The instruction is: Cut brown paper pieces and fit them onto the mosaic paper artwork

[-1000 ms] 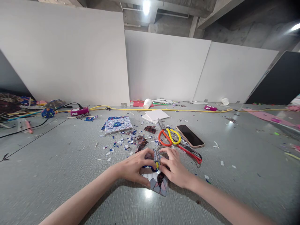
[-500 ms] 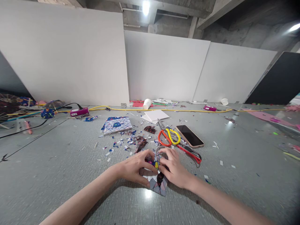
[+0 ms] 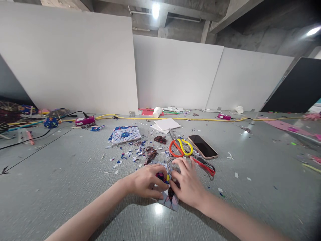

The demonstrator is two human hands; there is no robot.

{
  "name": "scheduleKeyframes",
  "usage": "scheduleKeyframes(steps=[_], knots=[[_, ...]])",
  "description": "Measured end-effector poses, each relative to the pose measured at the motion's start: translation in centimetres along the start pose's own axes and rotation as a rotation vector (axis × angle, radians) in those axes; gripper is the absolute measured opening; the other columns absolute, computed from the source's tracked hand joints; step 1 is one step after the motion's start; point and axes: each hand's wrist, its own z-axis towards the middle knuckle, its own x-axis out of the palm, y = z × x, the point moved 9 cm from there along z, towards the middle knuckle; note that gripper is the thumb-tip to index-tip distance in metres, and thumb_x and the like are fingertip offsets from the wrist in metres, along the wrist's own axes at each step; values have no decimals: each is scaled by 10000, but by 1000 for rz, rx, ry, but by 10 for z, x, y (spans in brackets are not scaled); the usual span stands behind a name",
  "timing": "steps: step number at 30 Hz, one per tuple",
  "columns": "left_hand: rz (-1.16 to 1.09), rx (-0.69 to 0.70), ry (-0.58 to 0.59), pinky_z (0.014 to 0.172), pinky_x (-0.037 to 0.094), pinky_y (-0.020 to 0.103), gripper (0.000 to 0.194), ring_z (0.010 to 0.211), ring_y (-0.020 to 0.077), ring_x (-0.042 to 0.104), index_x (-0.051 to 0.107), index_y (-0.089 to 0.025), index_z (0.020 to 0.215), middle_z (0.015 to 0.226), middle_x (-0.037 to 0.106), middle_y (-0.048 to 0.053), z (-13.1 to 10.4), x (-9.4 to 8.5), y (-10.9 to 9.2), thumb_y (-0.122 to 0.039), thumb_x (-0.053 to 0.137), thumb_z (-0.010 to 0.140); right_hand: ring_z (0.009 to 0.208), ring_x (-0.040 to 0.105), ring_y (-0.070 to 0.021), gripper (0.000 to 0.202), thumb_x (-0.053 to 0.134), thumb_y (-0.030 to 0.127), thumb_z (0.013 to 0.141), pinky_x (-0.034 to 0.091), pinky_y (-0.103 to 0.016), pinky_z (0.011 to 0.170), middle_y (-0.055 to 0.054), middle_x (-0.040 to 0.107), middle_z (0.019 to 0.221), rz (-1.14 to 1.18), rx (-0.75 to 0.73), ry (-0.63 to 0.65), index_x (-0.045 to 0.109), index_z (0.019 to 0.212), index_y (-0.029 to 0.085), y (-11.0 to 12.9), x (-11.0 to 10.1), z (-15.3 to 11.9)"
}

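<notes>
Near the front centre, a patterned square piece (image 3: 167,202) in grey, pink and dark tones lies on the grey table, partly covered by both hands. My left hand (image 3: 149,181) bends over its left side, thumb apart from the curved fingers, which touch its surface beside a small yellow and magenta patch. My right hand (image 3: 187,182) is on the right side, thumb and index finger close together at the middle; whatever sits between those tips is too small to tell. Red-and-yellow-handled scissors (image 3: 181,147) rest just beyond the hands, and a red-handled tool (image 3: 205,166) lies to their right.
A phone (image 3: 203,146) lies right of the scissors. Blue-and-white patterned squares (image 3: 125,134) and white cards (image 3: 167,124) are farther back. Dark fabric scraps (image 3: 151,155) and small clippings are scattered between. Behind run a yellow cable (image 3: 155,118) and white panels; a paper cup (image 3: 157,112) lies there.
My left hand's fingers have come lower and flatter over the patterned piece, covering more of its left side. My right hand's fingers have shifted slightly, with one now raised beside the red-handled tool.
</notes>
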Motion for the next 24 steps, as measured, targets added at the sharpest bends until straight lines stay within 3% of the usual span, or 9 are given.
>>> scheduleKeyframes(steps=[5, 9, 11, 13, 15, 18, 21, 24], knots=[[-40, -9, -58, 777, 416, 312, 303, 866, 200, 526, 673, -218, 912, 953, 555, 90, -1, 2, 4, -442, 565, 740, 1108, 364, -290, 75, 563, 242, 726, 112, -577, 970, -115, 499, 1101, -47, 40, -51, 569, 760, 176, 7, -5, -1], [-129, 10, -110, 797, 422, 319, 376, 898, 211, 529, 661, -203, 918, 996, 557, 94, -2, 0, 5, -482, 625, 668, 1062, 423, -256, 218, 536, 229, 751, 176, -548, 962, -82, 524, 1067, -31, 8, -122, 535, 967, 203, 8, -16, 4], [-176, 24, -107, 811, 429, 325, 509, 921, 222, 526, 643, -203, 952, 1038, 542, 94, -4, 0, 5, -532, 681, 564, 1016, 460, -240, 287, 524, 292, 766, 271, -487, 933, -83, 529, 1039, -20, 47, -159, 507, 1034, 193, -9, -26, 10], [-195, 25, -79, 835, 425, 331, 627, 947, 231, 520, 622, -212, 999, 1079, 522, 92, -5, 1, 6, -552, 715, 481, 958, 496, -245, 282, 509, 345, 773, 365, -423, 850, -110, 542, 997, -91, 161, -140, 533, 975, 150, -40, -33, 15], [-180, 11, -53, 861, 411, 335, 639, 980, 235, 510, 604, -225, 1038, 1120, 502, 89, -6, 2, 7, -538, 717, 492, 915, 524, -276, 257, 518, 304, 758, 393, -416, 779, -133, 565, 950, -230, 308, -14, 554, 943, 128, -77, -30, 15], [-118, -40, -53, 876, 396, 342, 556, 1027, 239, 488, 582, -237, 1074, 1171, 477, 85, -6, 2, 12, -497, 679, 592, 845, 572, -307, 245, 507, 256, 748, 414, -368, 650, -175, 597, 893, -254, 537, 353, 568, 913, 86, -130, -8, 0], [-79, -78, -65, 879, 388, 344, 526, 1040, 235, 475, 558, -237, 1099, 1179, 474, 80, -4, 2, 15, -475, 651, 639, 790, 604, -266, 176, 524, 188, 705, 405, -304, 598, -151, 629, 863, -179, 535, 491, 592, 848, 112, -147, 1, -8], [-75, -123, -96, 888, 381, 343, 585, 1045, 229, 468, 502, -229, 1151, 1170, 479, 80, -3, 0, 18, -478, 645, 641, 837, 599, -245, 213, 544, 144, 638, 398, -269, 596, -116, 633, 888, -124, 507, 556, 588, 847, 148, -149, -4, -9]])
